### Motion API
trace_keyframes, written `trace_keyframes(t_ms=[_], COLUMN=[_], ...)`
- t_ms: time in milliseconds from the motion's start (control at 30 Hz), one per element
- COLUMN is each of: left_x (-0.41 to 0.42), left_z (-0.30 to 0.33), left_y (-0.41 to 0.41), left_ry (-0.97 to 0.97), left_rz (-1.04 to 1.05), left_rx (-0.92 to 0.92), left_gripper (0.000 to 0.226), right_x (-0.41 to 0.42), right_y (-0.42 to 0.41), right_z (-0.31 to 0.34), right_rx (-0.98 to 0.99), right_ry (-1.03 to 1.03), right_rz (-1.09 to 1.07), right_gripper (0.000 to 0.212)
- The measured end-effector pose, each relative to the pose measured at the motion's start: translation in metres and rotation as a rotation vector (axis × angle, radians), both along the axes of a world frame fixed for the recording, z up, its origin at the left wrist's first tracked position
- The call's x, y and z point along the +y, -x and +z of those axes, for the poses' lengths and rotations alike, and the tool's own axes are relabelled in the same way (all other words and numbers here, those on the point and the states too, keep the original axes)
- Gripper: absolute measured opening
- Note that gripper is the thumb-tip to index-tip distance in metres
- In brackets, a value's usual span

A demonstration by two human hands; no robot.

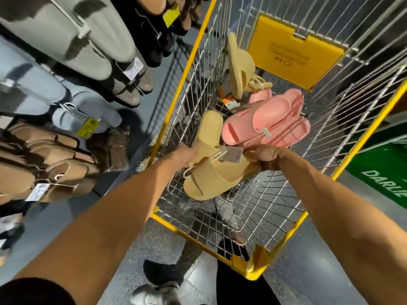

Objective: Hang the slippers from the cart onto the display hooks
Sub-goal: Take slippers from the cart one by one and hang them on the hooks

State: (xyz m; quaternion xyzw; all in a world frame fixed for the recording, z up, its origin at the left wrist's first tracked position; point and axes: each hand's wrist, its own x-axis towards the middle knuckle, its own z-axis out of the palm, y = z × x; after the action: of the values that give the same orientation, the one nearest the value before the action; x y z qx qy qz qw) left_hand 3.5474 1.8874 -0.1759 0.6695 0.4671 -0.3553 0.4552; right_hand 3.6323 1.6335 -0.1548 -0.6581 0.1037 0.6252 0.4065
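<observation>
Over the near end of the yellow-framed wire cart [284,236], a pair of tan moulded foam slippers [211,172] hangs between the person's two hands, tied together with a white cord and carrying a small grey paper tag [231,154]. The left hand [185,156] is curled around the upper slipper's side, where the cord loops out just below the knuckles. The right hand [263,157] is closed tight on the lower slipper's heel end, fingers wrapped under it. Just beyond the right hand, inside the cart, lies a pair of pink foam slippers [275,119] with a white plastic clip. Farther off past both hands, another tan slipper pair [239,64] leans upright against the cart's left wire wall, near a yellow plastic panel [293,51] on the far end. Out to the left of the left hand, grey, pale blue and brown slippers [72,115] hang in rows on display hooks, some with yellow price tags [87,128].
</observation>
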Motion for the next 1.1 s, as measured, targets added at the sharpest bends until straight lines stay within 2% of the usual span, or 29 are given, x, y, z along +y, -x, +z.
trace_keyframes(t_ms=[100,167,267,367,433,600,700,800,900,967,1000,1100], left_x=[-0.002,-0.003,-0.007,-0.014,-0.016,-0.015,-0.016,-0.019,-0.023,-0.026,-0.028,-0.026], left_z=[0.022,0.029,0.043,0.064,0.080,0.112,0.141,0.178,0.213,0.233,0.242,0.270], left_y=[0.008,0.012,0.014,0.006,-0.003,-0.016,-0.019,-0.018,-0.015,-0.011,-0.008,0.005], left_ry=[0.019,0.092,0.069,-0.049,-0.105,-0.115,-0.017,0.153,0.252,0.241,0.218,0.153], left_rz=[0.030,0.075,-0.034,-0.193,-0.222,-0.032,0.083,0.086,0.016,-0.076,-0.137,-0.340], left_rx=[-0.094,-0.101,-0.098,-0.133,-0.200,-0.415,-0.584,-0.644,-0.696,-0.739,-0.757,-0.815], left_gripper=[0.031,0.029,0.024,0.031,0.031,0.037,0.038,0.035,0.034,0.031,0.030,0.024], right_x=[-0.005,-0.008,-0.021,-0.030,-0.031,-0.034,-0.025,-0.019,-0.015,-0.011,-0.005,0.020], right_y=[0.004,0.005,0.012,0.021,0.026,0.045,0.060,0.065,0.056,0.049,0.047,0.048], right_z=[0.014,0.014,0.005,0.002,0.013,0.039,0.059,0.071,0.084,0.099,0.110,0.143], right_rx=[-0.086,-0.156,-0.052,0.003,0.024,0.036,0.018,-0.063,-0.243,-0.468,-0.568,-0.709], right_ry=[-0.050,-0.044,0.009,-0.049,-0.111,-0.085,-0.126,-0.070,0.184,0.305,0.272,-0.024], right_rz=[0.045,0.117,-0.049,-0.168,-0.191,-0.317,-0.340,-0.208,-0.114,-0.057,-0.036,0.095], right_gripper=[0.033,0.035,0.037,0.036,0.036,0.029,0.029,0.033,0.027,0.047,0.065,0.112])
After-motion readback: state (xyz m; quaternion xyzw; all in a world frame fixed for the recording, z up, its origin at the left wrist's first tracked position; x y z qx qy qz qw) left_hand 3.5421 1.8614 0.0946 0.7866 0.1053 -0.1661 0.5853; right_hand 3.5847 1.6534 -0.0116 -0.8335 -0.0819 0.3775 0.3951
